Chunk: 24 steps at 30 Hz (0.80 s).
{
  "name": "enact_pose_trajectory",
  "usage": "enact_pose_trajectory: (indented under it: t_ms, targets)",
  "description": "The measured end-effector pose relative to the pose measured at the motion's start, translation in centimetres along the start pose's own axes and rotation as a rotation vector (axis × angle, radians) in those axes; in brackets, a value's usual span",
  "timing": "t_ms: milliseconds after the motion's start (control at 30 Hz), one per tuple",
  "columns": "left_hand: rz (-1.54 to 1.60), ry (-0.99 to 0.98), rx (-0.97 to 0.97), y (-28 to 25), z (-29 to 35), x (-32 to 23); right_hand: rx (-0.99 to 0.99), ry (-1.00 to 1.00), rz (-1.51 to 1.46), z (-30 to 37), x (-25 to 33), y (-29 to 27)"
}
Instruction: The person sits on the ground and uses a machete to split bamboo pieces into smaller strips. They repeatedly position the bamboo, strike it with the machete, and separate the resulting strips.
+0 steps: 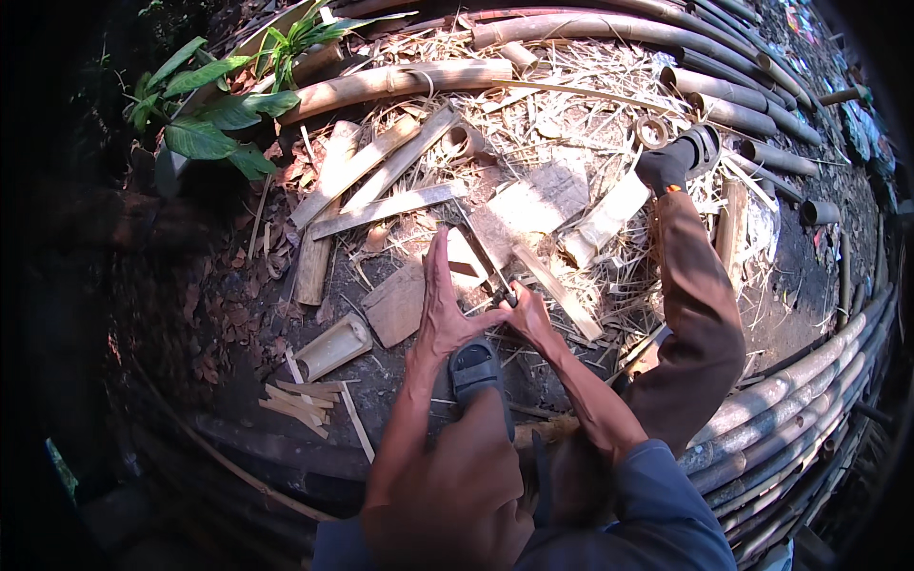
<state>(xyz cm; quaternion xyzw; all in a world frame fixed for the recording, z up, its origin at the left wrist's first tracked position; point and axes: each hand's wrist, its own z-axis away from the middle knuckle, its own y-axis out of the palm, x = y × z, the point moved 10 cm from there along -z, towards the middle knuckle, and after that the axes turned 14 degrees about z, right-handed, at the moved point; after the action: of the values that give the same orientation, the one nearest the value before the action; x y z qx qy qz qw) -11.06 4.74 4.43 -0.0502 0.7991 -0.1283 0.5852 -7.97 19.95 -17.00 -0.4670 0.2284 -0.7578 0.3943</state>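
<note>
My right hand (529, 314) is closed round the dark handle of a long knife (488, 255), its narrow blade slanting up and to the left. Just left of it, my left hand (446, 309) is open, fingers stretched upward and thumb reaching across close to the knife handle. I cannot tell whether that thumb touches it. A pale, sunlit piece of wood (465, 253) shows between the left fingers and the blade. Below the hands is a flat wooden block (396, 303), and a split bamboo piece (335, 346) lies to its left.
Thin bamboo strips (303, 402) lie at lower left. Bamboo slats (388, 210) and a thick bamboo pole (400, 80) lie beyond my hands, among shavings. Stacked bamboo poles (762, 409) line the right side. My sandalled feet (474, 369) flank the work area; a leafy plant (205, 133) grows at upper left.
</note>
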Motion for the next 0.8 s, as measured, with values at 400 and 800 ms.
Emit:
enact_pose_trajectory:
  t_ms: [400, 800]
  targets:
    - [-0.106, -0.503, -0.422, -3.0, 5.9, 13.4, 0.073, -0.071, -0.131, 0.1, 1.4, -0.9]
    - [0.696, -0.823, -0.594, 3.6, 9.5, 19.8, -0.121, -0.159, 0.085, 1.7, 1.6, -1.9]
